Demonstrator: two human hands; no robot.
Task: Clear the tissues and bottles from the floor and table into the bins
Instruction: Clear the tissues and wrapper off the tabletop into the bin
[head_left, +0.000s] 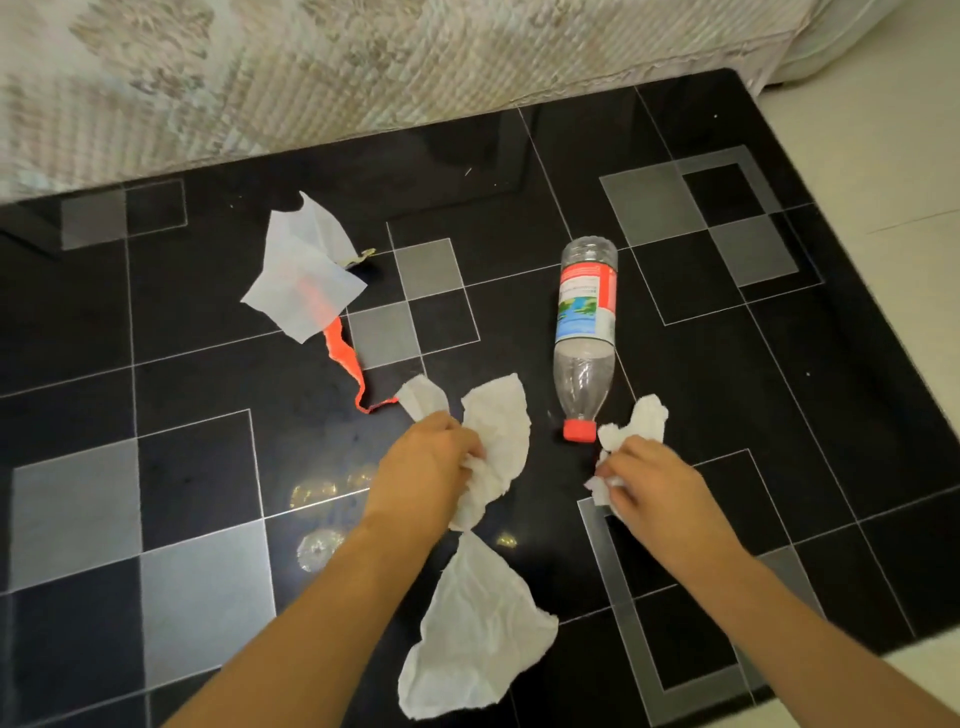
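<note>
On the black glass table (727, 395) my left hand (423, 467) grips crumpled white tissues (498, 431) that stick out above and below the fist. My right hand (644, 480) is closed on another crumpled white tissue (641, 418). Between the hands and slightly farther away lies a clear plastic bottle (586, 332) on its side, red cap toward me. A loose white tissue (472, 639) lies flat near the table's front edge, below my left hand. Farther off at the left rests a thin white wipe (304, 275), partly covering an orange strip (345, 358).
A sofa with a pale patterned cover (363, 67) borders the table's far side. Light floor tiles (883, 156) show at the right and at the bottom right corner. No bin is in view.
</note>
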